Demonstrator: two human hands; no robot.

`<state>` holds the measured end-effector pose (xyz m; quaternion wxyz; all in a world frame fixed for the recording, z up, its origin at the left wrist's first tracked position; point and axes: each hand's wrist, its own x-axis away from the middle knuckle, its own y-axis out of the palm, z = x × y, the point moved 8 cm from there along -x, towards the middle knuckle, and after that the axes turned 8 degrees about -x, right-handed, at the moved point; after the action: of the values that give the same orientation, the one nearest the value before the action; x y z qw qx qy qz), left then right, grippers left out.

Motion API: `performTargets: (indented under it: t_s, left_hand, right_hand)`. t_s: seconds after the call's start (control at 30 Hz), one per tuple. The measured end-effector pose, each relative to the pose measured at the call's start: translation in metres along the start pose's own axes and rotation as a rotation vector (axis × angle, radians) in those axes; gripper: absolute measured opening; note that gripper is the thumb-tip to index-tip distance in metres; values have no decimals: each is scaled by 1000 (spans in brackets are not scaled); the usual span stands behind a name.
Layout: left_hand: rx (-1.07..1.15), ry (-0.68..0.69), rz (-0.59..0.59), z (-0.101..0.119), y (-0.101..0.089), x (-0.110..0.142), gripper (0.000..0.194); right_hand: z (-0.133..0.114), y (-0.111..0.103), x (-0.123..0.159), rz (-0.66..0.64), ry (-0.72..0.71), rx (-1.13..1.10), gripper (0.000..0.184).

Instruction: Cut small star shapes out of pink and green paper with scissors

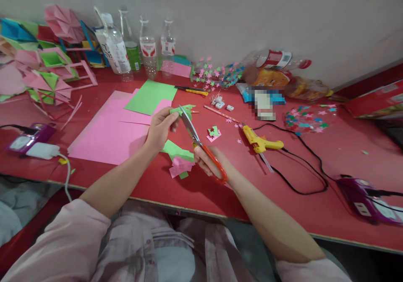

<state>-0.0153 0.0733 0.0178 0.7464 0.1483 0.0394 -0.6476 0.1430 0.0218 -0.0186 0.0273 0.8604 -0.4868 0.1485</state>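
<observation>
Pinched in my left hand [160, 127] is a small piece of green paper [176, 113]. My right hand [210, 162] grips scissors [194, 134] with red-orange handles, and their blades reach up to the green paper. Whether the blades are cutting into it I cannot tell. Below the scissors lie green paper scraps [176, 151] and pink paper scraps [181, 166]. To the right of the blades rests a little pile of green and pink cut pieces [214, 133]. Pink paper sheets [107, 135] and a green sheet [153, 97] spread out on the left.
A yellow glue gun [261, 141] with a black cord lies right of my hands. A yellow cutter knife [195, 91] and a pencil [220, 114] lie behind. Bottles [147, 48] stand along the wall. Folded paper crafts [50, 72] fill the left; a purple power strip [362, 198] sits right.
</observation>
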Motion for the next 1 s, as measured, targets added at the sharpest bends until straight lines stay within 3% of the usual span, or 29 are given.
performTargets:
  t_s: [1.0]
  left_hand:
    - [3,-50,22,-5,-1,0,22]
  right_hand:
    - [-7,5,6,64,-3,2,61]
